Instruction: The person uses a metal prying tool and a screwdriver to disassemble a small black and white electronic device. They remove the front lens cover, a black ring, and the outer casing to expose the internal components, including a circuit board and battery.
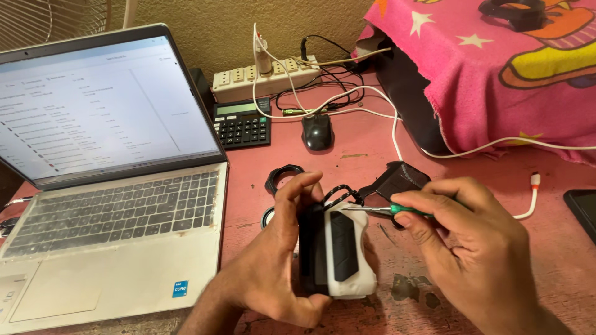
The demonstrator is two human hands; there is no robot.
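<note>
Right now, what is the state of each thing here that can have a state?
Laptop: lid open, screen lit.
White and black device: upright on edge, in left hand grip.
Screwdriver: in right hand, tip at the device top.
Power strip: plugs inserted.
Calculator: lying flat.
Mouse: untouched.

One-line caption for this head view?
Left hand grips a white-and-black device while right hand applies a green-handled screwdriver.
</note>
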